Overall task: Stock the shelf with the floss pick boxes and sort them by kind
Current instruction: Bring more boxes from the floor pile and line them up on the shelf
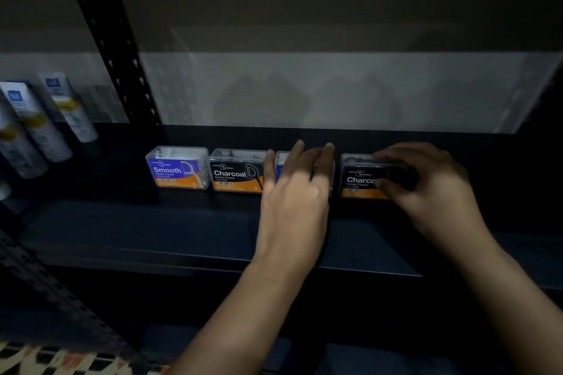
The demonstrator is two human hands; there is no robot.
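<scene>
Four floss boxes stand in a row on the shelf [137, 228], bare board before them. The left hand [294, 192], fingers straight, covers the third box [281, 166], seemingly blue. The right hand [426, 189] grips the Charcoal box [361, 181].

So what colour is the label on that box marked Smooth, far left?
Blue, with an orange band along the bottom, on the Smooth box; the head view shows it clearly.

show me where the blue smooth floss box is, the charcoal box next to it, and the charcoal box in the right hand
Smooth box [177, 168]: head view, blue front label.
Left Charcoal box [235, 172]: head view, black front label.
Right Charcoal box [361, 179]: head view, label left of the right hand [426, 179].
</scene>
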